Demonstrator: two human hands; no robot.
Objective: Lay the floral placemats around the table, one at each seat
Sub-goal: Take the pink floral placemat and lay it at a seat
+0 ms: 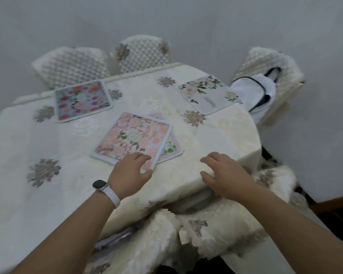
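Nearest to me, my two forearms reach in over the cream tablecloth [216, 139], which hangs in folds off the near corner of the table. My left hand [132, 170], with a smartwatch [99, 184] on a white band at the wrist, rests its fingertips on the near corner of the pink floral placemat [133, 138]; the fingers are spread and curled loosely, pressing down rather than pinching, so I read it as a hand about to slide or peel the top mat off, holding nothing yet. My right hand [224, 174] lies open and relaxed on the cloth just right of that stack, at the table's near right edge, holding nothing; I judge it is steadying the cloth or waiting to take the next mat. The pink mat sits askew on at least one more placemat, the lower mat [171, 149], whose pink border and green-leaf corner poke out to the right, so this looks like the remaining stack still to be dealt out. Farther off, two mats already lie singly: the bright red-and-blue placemat [81, 100] at the far left, squared to the edge before a quilted chair back [71, 66], and the white rose placemat [208, 93] at the far right, turned toward the chair [269, 62] there, which carries a white bag [253, 91]. A second quilted chair [143, 53] stands at the far edge with no mat in front of it, which I take as a seat still to be served.
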